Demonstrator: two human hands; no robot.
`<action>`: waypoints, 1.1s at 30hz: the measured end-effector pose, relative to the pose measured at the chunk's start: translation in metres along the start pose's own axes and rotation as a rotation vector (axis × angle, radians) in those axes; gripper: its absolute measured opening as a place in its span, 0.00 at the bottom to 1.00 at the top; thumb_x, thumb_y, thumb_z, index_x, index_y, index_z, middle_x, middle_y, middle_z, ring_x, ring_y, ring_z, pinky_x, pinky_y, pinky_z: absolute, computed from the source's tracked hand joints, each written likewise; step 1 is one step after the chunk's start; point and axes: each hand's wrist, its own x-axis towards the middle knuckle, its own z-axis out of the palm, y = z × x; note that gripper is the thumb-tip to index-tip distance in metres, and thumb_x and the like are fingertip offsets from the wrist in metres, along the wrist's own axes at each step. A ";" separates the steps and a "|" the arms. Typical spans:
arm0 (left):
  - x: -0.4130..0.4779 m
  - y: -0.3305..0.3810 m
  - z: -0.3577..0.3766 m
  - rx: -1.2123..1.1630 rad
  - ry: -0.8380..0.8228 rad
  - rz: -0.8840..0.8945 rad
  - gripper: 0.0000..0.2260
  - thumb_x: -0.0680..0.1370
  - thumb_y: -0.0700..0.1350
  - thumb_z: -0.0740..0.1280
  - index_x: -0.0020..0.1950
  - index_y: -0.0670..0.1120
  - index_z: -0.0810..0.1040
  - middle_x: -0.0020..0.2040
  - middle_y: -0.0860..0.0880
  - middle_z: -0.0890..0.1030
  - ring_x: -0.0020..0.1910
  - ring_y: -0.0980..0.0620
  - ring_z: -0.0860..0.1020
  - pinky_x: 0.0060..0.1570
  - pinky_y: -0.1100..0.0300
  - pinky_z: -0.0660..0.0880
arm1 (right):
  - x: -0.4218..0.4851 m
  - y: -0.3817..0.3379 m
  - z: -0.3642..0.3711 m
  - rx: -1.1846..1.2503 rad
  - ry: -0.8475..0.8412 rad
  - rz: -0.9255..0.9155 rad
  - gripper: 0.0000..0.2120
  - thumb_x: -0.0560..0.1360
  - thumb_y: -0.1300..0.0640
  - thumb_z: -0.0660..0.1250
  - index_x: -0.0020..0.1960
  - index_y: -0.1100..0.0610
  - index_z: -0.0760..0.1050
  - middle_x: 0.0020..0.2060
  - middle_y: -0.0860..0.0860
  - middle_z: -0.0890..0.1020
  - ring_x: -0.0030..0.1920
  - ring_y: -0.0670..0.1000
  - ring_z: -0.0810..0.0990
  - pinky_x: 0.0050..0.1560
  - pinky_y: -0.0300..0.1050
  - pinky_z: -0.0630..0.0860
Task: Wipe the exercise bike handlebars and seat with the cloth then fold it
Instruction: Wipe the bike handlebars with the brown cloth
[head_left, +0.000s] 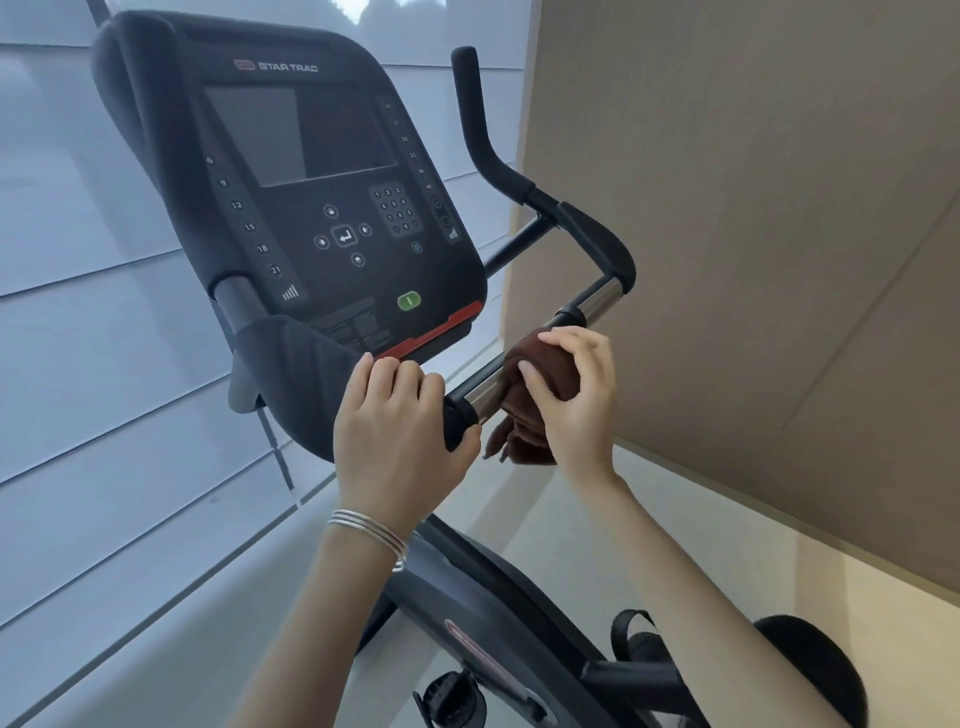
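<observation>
A black exercise bike fills the view. Its handlebar (587, 304) runs from lower left to upper right, with a chrome section and black grips. My right hand (574, 395) presses a brown cloth (535, 387) around the chrome bar; loose cloth hangs below the bar. My left hand (397, 436) grips the black part of the bar just left of the cloth, with silver bangles on the wrist. The black seat (815, 670) shows at the bottom right, partly hidden by my right forearm.
The console (317, 192) with a dark screen and buttons stands above my hands. The bike frame (498, 613) and a pedal (452, 701) lie below. A beige wall (779, 260) is close on the right and window blinds (78, 312) on the left.
</observation>
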 end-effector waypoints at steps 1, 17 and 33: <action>0.000 0.000 0.001 -0.001 0.003 0.001 0.20 0.73 0.60 0.58 0.44 0.44 0.78 0.43 0.46 0.81 0.48 0.44 0.76 0.67 0.49 0.66 | 0.006 0.001 0.002 -0.038 -0.023 -0.019 0.13 0.72 0.58 0.71 0.55 0.61 0.77 0.54 0.58 0.77 0.54 0.49 0.74 0.56 0.29 0.72; 0.051 0.049 0.017 -0.008 -0.152 -0.042 0.22 0.74 0.62 0.57 0.59 0.50 0.75 0.56 0.51 0.78 0.57 0.48 0.74 0.72 0.46 0.60 | 0.064 0.081 -0.010 -0.129 -0.107 -0.120 0.11 0.72 0.58 0.71 0.53 0.59 0.78 0.53 0.57 0.77 0.53 0.50 0.75 0.56 0.33 0.73; 0.130 0.099 0.058 -0.032 -0.121 0.002 0.11 0.78 0.52 0.60 0.51 0.47 0.76 0.43 0.50 0.77 0.42 0.50 0.75 0.37 0.60 0.64 | 0.135 0.155 -0.014 -0.061 -0.244 -0.187 0.11 0.72 0.55 0.70 0.53 0.54 0.78 0.55 0.50 0.75 0.51 0.44 0.75 0.52 0.28 0.72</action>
